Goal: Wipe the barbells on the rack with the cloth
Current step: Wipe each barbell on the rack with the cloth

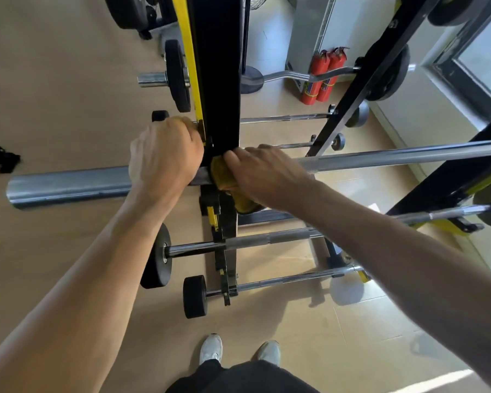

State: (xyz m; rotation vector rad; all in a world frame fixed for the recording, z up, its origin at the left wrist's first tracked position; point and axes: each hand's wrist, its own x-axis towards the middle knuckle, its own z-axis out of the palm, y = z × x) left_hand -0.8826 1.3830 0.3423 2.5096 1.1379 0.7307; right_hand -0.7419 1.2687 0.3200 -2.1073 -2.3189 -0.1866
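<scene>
A long steel barbell (394,156) lies across the black and yellow rack (219,80), its thick sleeve (68,188) pointing left. My left hand (165,154) grips the bar just left of the rack upright. My right hand (264,171) presses a yellow cloth (219,173) round the bar right beside the upright; part of the cloth hangs below my wrist. Further barbells sit on lower pegs, one with a black plate (156,256) and one lower still (194,296).
Two red fire extinguishers (323,75) stand against the far wall behind a curl bar (289,76). A second rack upright (360,80) slants on the right. A black object (0,158) lies on the tan floor at left. My shoes (238,350) show below.
</scene>
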